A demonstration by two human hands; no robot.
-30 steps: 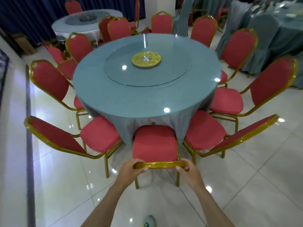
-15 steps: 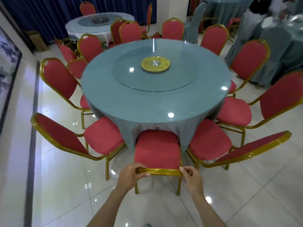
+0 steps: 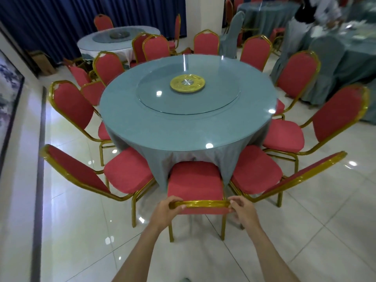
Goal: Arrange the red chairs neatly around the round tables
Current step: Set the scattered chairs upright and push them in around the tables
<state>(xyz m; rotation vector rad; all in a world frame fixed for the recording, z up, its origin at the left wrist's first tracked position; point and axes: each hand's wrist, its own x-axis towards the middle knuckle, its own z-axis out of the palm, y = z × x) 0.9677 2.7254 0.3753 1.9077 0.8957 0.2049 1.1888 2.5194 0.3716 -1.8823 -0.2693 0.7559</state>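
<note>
Straight ahead of you, both hands, left hand (image 3: 165,212) and right hand (image 3: 243,210), clamp the chair (image 3: 196,185) backrest; seat points at the table (image 3: 187,127)

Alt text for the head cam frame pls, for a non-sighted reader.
The left hand and right hand grip the gold top rail of a red padded chair with a gold metal frame, its seat up against the cloth of a round grey-blue table. Matching red chairs ring the table, and a round glass turntable sits at its centre.

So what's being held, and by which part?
The nearest red chair, by its backrest's gold top rail: left hand at one end, right hand at the other.
</note>
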